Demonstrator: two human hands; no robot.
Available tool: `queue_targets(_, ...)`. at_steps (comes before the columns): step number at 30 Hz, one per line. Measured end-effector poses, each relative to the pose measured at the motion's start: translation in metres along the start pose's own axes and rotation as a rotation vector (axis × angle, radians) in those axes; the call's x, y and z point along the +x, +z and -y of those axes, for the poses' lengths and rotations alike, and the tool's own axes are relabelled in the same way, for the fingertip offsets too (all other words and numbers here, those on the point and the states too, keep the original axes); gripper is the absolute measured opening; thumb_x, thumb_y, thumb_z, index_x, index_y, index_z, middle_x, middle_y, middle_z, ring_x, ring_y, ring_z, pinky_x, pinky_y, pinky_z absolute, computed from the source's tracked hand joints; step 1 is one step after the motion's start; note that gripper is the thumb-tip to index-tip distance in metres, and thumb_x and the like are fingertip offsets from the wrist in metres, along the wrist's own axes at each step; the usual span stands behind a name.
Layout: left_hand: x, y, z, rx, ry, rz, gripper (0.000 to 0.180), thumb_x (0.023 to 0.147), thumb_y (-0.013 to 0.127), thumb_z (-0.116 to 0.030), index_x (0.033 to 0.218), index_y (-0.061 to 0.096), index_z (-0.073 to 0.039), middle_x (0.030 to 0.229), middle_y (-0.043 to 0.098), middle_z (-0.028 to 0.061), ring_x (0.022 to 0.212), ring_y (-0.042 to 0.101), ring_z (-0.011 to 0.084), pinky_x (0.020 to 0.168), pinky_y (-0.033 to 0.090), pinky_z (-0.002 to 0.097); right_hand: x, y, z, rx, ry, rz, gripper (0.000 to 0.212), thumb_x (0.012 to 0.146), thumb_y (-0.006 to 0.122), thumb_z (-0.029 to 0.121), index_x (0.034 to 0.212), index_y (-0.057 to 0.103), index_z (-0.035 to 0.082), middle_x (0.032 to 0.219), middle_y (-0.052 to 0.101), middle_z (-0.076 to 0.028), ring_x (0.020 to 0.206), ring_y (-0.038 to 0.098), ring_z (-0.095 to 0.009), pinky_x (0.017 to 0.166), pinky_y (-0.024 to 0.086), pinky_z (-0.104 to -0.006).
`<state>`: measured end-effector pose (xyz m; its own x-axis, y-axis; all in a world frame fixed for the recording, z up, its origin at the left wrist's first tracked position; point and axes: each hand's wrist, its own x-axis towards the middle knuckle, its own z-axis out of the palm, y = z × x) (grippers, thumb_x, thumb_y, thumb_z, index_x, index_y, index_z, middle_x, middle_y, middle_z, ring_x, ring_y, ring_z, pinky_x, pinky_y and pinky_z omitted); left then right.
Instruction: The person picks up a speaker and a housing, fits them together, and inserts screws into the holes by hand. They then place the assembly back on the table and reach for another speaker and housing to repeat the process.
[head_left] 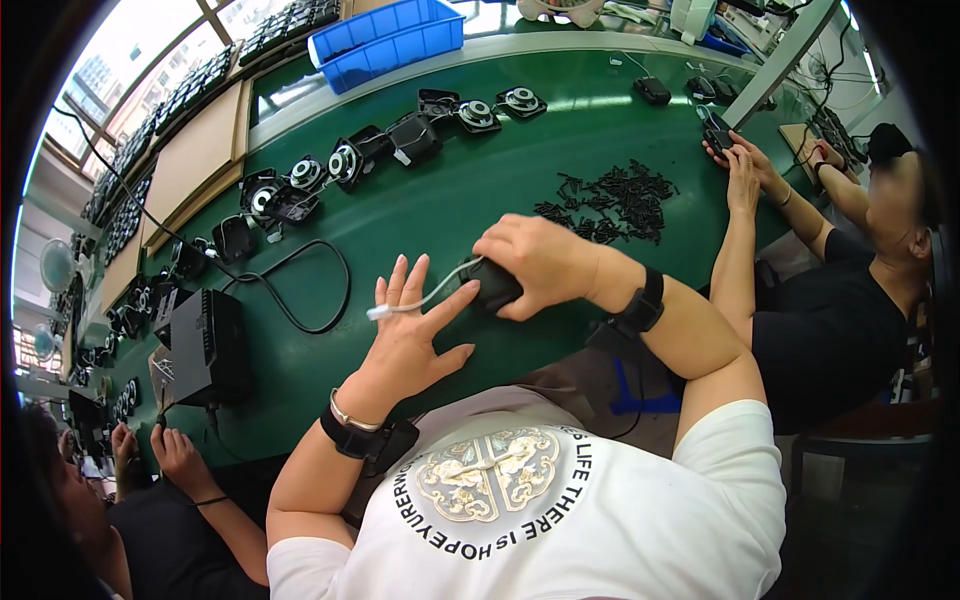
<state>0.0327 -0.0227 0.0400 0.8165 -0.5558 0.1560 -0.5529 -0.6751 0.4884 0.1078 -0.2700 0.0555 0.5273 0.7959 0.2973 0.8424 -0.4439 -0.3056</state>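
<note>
My right hand [550,262] is closed around a small black speaker box [494,286] just above the green bench. A light grey cable [438,290] comes out of the box and bends left across the back of my left hand [400,345]. Its white plug [379,313] lies by the fingers of that hand. My left hand has its fingers spread, the index fingertip at the side of the box. The underside of the box is hidden.
Black strips [615,203] lie heaped beyond my right hand. Open speaker housings [415,138] form a curved row ahead, below a blue bin [388,45]. A black power unit [208,347] and looped black cord [345,290] are left. Co-workers' hands [742,172] work on both sides.
</note>
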Motion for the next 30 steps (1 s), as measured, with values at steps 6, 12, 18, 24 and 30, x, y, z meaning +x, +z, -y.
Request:
queue_targets(6, 0.002, -0.004, 0.016, -0.036, -0.067, 0.021, 0.072, 0.071, 0.079, -0.028, 0.138, 0.053, -0.024, 0.151, 0.026, 0.0275, 0.142, 0.019, 0.0478, 0.113, 0.016, 0.0602, -0.004, -0.072, -0.113, -0.219, 0.31, -0.138, 0.062, 0.06, 0.079, 0.033, 0.108, 0.062, -0.001, 0.102, 0.065, -0.019, 0.096, 0.061, -0.035, 0.087, 0.051, -0.0405)
queue_targets(12, -0.002, -0.005, 0.026, -0.021, -0.123, -0.027, 0.07, 0.07, 0.079, -0.026, 0.136, 0.055, -0.018, 0.151, 0.029, 0.0266, 0.142, 0.021, 0.0455, 0.114, 0.016, 0.0583, -0.029, -0.103, -0.222, -0.294, 0.721, -0.208, 0.064, 0.061, 0.076, 0.049, 0.101, 0.065, 0.0, 0.098, 0.067, -0.018, 0.094, 0.064, -0.033, 0.083, 0.052, -0.0404)
queue_targets(18, 0.002, -0.004, 0.035, 0.009, -0.178, -0.057, 0.067, 0.068, 0.08, -0.025, 0.132, 0.059, -0.016, 0.148, 0.032, 0.0263, 0.141, 0.024, 0.0449, 0.114, 0.016, 0.0594, -0.037, -0.088, -0.298, -0.357, 1.079, -0.21, 0.068, 0.064, 0.075, 0.051, 0.109, 0.065, 0.001, 0.104, 0.067, -0.019, 0.095, 0.065, -0.034, 0.084, 0.051, -0.0408)
queue_targets(24, 0.003, -0.005, 0.034, 0.003, -0.195, -0.054, 0.069, 0.067, 0.08, -0.024, 0.132, 0.059, -0.016, 0.148, 0.032, 0.0259, 0.14, 0.025, 0.0445, 0.113, 0.016, 0.0598, -0.032, -0.077, -0.314, -0.476, 1.13, -0.204, 0.07, 0.065, 0.074, 0.054, 0.11, 0.065, 0.002, 0.105, 0.067, -0.019, 0.096, 0.065, -0.034, 0.086, 0.052, -0.0403)
queue_targets(30, 0.001, -0.005, 0.033, 0.013, -0.193, -0.062, 0.069, 0.067, 0.08, -0.024, 0.132, 0.058, -0.017, 0.149, 0.031, 0.0258, 0.14, 0.025, 0.0444, 0.113, 0.016, 0.0599, -0.037, -0.071, -0.31, -0.581, 1.146, -0.261, 0.074, 0.065, 0.073, 0.058, 0.113, 0.065, 0.002, 0.107, 0.067, -0.02, 0.098, 0.064, -0.037, 0.087, 0.052, -0.0431)
